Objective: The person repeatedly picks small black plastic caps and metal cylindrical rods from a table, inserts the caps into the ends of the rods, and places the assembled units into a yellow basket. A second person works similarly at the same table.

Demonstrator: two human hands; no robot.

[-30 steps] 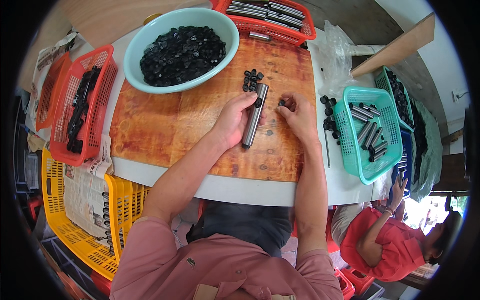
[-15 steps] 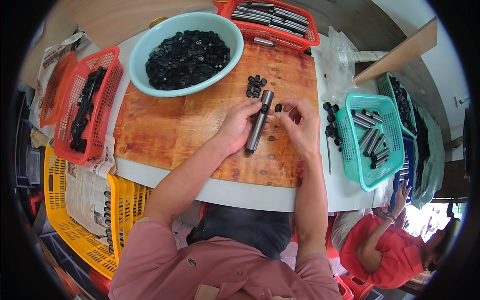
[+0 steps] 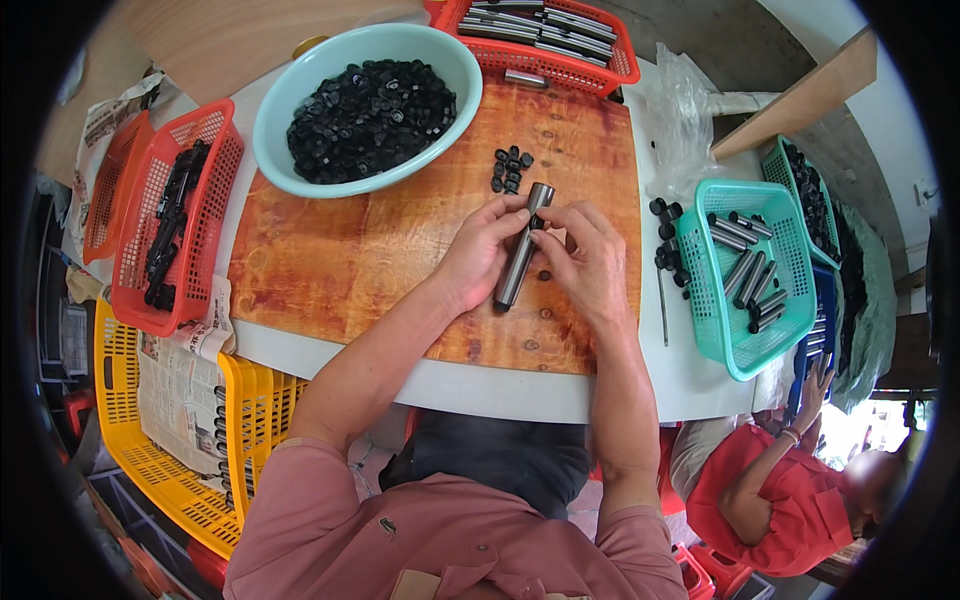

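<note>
Left hand (image 3: 478, 255) wrapped around a metal tube (image 3: 522, 248), fingers clenched along its side. Right hand (image 3: 585, 262) pinching the tube's upper end, fingers closed on it. Tube held slanted just above the wooden table (image 3: 340, 260), near a small pile of black caps (image 3: 510, 168). Beyond, a bowl (image 3: 290, 100) heaped with caps; at right, a green basket (image 3: 705, 300) of tubes.

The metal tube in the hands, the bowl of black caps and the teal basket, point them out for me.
metal tube (image 3: 517, 262), head view, mid-shaft between both hands.
bowl of black caps (image 3: 300, 176), head view, pale blue rim at lower left.
teal basket (image 3: 706, 300), head view, left wall.
</note>
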